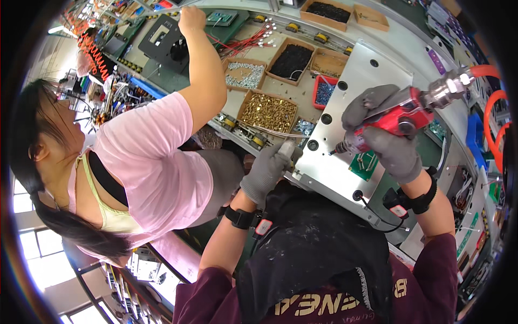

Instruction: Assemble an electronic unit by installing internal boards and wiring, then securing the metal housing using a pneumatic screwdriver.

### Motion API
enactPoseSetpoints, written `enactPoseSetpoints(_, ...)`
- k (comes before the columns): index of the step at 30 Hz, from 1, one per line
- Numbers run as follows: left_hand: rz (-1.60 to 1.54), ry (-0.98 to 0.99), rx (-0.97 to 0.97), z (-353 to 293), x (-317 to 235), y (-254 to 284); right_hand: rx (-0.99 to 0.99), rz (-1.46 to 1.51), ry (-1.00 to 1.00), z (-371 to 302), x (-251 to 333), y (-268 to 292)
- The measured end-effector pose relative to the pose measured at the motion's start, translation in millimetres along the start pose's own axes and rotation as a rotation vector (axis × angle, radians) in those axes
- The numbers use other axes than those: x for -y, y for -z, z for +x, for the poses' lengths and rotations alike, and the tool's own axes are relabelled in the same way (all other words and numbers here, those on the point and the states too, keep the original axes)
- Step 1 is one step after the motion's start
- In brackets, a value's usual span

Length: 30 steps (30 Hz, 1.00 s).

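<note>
My right hand [396,154], in a grey glove, is wrapped round a red air screwdriver [402,119]. A metal coupling joins the tool to an orange hose. Its tip points left, over a flat silver metal plate [350,105] with several round black parts along its edges. Under the tool a green circuit board [364,164] lies on the plate, partly hidden. My left hand [264,174], gloved too, is closed at the plate's near left corner. A small whitish piece [287,148] shows at its fingertips; its kind is unclear.
Beyond the plate stand trays of brass fasteners [267,112], silver screws [244,74] and black parts [292,61], plus a red bin [324,92] of bluish screws. A co-worker in pink [145,129] reaches over the bench at my left. A thin cable [386,220] hangs off the plate's near edge.
</note>
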<state>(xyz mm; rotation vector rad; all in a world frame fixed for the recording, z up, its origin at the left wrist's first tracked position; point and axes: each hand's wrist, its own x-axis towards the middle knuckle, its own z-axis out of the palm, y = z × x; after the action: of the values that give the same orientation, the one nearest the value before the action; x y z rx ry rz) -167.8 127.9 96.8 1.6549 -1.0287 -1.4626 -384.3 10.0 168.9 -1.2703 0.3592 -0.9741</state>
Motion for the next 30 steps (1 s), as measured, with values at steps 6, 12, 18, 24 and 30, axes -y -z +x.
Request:
enactPoseSetpoints(6, -0.087, -0.035, -0.043, -5.0, 21.9, -3.6, 0.056, -0.040, -0.162, 3.0, -14.2, -12.3)
enactPoseSetpoints(12, -0.146, -0.032, -0.060, -5.3, 25.2, -0.5, 0.113, -0.054, -0.098, 3.0, -27.9, -19.9)
enactPoseSetpoints(18, -0.169, 0.006, -0.066, -6.9, 28.1, 4.9, 0.107, -0.083, -0.078, 8.8, -26.2, -37.5)
enactPoseSetpoints(24, -0.272, 0.082, -0.112, -7.0, 36.2, 10.0, -0.101, -0.147, -0.223, 13.9, -19.7, -39.7)
enactPoseSetpoints(30, -0.306, 0.125, -0.104, -4.1, 36.6, 14.4, -0.215, -0.141, -0.136, 20.3, -22.8, -37.1)
